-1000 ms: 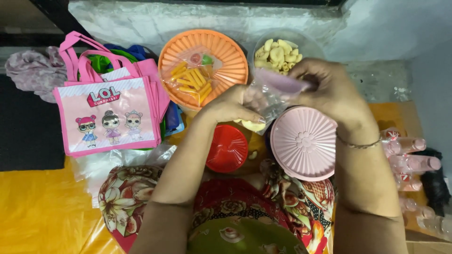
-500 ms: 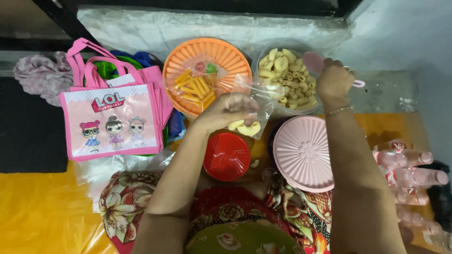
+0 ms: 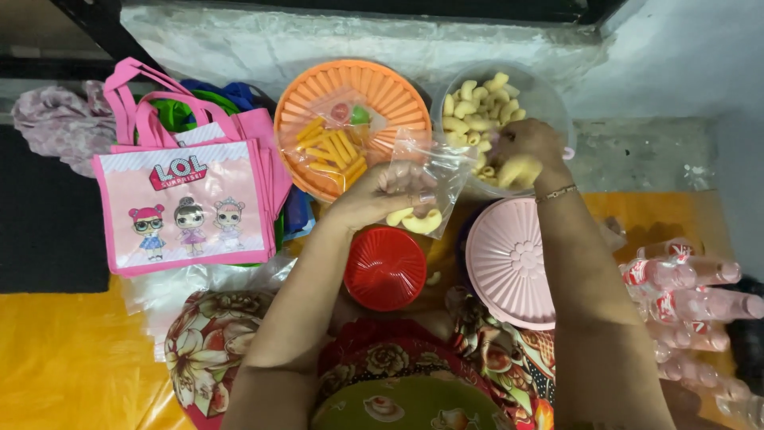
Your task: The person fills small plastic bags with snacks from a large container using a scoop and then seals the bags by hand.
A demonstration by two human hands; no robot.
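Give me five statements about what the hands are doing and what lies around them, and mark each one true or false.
1. The left hand holds a clear plastic bag with a few pale puffed snacks in it. True.
2. The right hand rests on the red lid. False: it is in the clear bowl of snacks, gripping some.
3. The orange lid carries a packet of yellow sticks. True.
4. The pink tote bag lies at the person's right. False: it lies at the left.
5. The pink lid lies below the right forearm. True.

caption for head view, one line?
Left hand holds a clear bag open; right hand scoops snacks from a bowl.
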